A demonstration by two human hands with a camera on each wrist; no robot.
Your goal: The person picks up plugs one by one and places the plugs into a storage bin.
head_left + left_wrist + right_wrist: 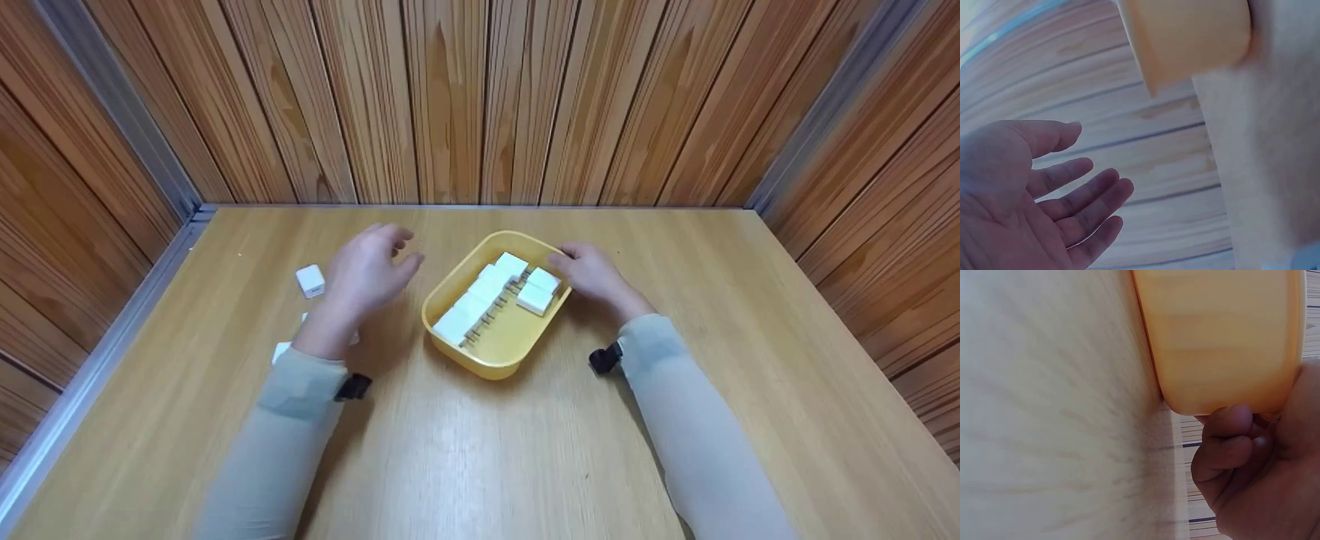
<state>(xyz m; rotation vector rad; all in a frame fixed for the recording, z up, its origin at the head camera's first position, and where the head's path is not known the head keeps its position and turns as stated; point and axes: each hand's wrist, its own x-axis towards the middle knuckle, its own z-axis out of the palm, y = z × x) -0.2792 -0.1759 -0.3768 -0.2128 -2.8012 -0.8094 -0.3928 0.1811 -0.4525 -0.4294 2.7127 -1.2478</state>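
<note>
A yellow plastic bin (499, 367) sits at a slant on the table. Inside it, a row of white USB charger plugs (472, 304) lies along the left wall, metal prongs turned inward, and two more plugs (538, 291) lie at the right. My right hand (596, 277) grips the bin's right rim, thumb over the edge and fingers curled outside against the wall, as the right wrist view shows. Left of the bin, my left hand (371, 270) is raised with fingers loosely bent and nothing in it; its palm (999, 197) shows bare in the left wrist view.
On the left of the table stands a white charger plug (310, 281). More white pieces, one of them a white block (280, 351), are partly hidden behind my left forearm. Wood-panelled walls (480, 105) close off the back and sides.
</note>
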